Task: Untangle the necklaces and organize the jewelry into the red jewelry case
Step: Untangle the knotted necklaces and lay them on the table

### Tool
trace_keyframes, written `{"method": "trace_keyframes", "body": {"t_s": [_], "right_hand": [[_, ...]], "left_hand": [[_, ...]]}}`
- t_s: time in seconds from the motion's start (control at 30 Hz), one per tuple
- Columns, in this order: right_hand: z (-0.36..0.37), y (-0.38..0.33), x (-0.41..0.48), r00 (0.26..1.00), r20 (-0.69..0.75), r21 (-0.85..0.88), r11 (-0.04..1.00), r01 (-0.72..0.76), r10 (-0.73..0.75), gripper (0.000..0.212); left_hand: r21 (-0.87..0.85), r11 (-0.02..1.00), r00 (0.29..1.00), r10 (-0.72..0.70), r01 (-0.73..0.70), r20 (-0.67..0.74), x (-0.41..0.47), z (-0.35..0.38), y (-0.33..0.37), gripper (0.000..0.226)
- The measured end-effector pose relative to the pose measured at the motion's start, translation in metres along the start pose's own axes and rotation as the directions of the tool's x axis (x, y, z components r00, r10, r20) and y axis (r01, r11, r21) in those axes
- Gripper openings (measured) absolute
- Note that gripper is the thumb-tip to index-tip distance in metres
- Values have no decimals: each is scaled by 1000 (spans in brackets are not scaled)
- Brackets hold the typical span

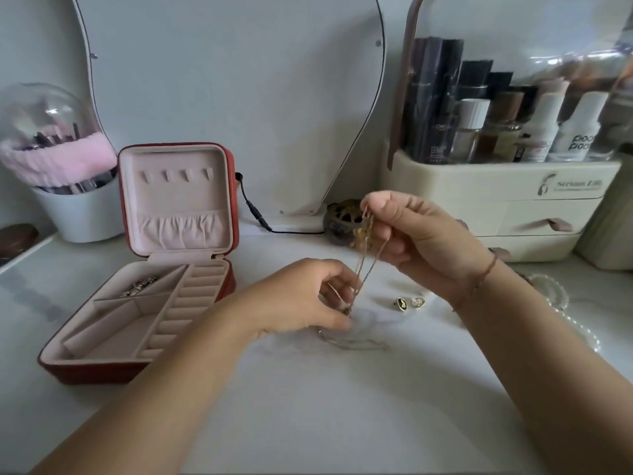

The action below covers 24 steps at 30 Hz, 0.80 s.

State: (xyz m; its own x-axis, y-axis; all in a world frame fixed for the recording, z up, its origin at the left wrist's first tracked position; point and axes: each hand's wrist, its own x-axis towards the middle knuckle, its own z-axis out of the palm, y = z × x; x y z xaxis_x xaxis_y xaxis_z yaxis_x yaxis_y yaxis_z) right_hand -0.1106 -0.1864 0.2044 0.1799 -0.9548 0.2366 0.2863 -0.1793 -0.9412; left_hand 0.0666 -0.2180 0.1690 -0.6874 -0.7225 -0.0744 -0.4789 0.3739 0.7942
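So the right hand [411, 234] is up off the table [308, 423], thumb and fingers pinching the top of the tangled necklaces [367, 255]. They're thin gold strands with a small yellowish cluster near the top. The strands hang down to the left hand [301, 296], which sits lower, just above the table, fingers curled in and pinching the bottom of the same tangle. The hands are pretty close together, right one higher and further back.

The red jewelry case [85, 371] is off to the left, open, with its lid [178, 197] standing upright in front of the mirror [239, 97]. Its right edge is near the left forearm but not touching. One back compartment has some small silvery pieces [138, 286] in it, can't tell what they are.

A pair of earrings [411, 302] lies on the table just below the right wrist, and a thin chain [356, 344] lies loose just in front of the left hand. A clear beaded strand [558, 299] lies by the right forearm, partly hidden.

A cosmetics organizer [496, 200] hems in the back right and a brush holder [78, 214] the back left. The widest open stretch of table is the strip between the two forearms, toward the near edge.
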Motion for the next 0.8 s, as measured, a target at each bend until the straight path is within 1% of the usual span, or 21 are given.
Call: {"method": "trace_keyframes", "body": {"t_s": [0.1, 0.17, 0.23, 0.3, 0.37, 0.4, 0.47, 0.6, 0.67, 0.8], "right_hand": [[-1, -5, -2, 1000, 14, 139, 990, 17, -19, 15], [-2, -7, -3, 1000, 19, 189, 982, 20, -24, 16], [-3, -8, -4, 1000, 14, 201, 979, 20, -23, 15], [-2, -8, -4, 1000, 1, 177, 984, 15, -16, 13], [0, -7, -5, 1000, -1, 139, 990, 6, -6, 12], [1, -6, -6, 1000, -1, 118, 993, 1, -1, 11], [2, -4, -6, 1000, -2, 78, 997, -11, 11, 11], [1, -4, -5, 1000, -24, 56, 998, -15, 16, 10], [0, -4, -5, 999, -38, 53, 999, -11, 13, 11], [-2, -5, -3, 999, -33, 72, 997, 6, -4, 18]], "left_hand": [[140, 990, 1000, -31, 30, 2, -1, 4, -1, 34], [194, 981, 1000, -25, 25, -3, 0, 5, 0, 22], [220, 975, 1000, -10, 15, -20, 1, 5, 1, 13], [155, 988, 998, 6, 4, -62, 2, 5, 1, 21], [6, 999, 996, 33, -32, -85, 2, 6, 3, 31], [-68, 997, 996, 43, -49, -78, 2, 7, 4, 32], [-174, 983, 998, 45, -53, -49, 2, 10, 7, 27], [-246, 969, 999, -6, -6, -46, 2, 14, 6, 12], [-291, 957, 995, -15, -15, -100, 1, 9, 8, 5], [-324, 941, 961, 1, -94, -277, -5, -13, 11, 11]]}}
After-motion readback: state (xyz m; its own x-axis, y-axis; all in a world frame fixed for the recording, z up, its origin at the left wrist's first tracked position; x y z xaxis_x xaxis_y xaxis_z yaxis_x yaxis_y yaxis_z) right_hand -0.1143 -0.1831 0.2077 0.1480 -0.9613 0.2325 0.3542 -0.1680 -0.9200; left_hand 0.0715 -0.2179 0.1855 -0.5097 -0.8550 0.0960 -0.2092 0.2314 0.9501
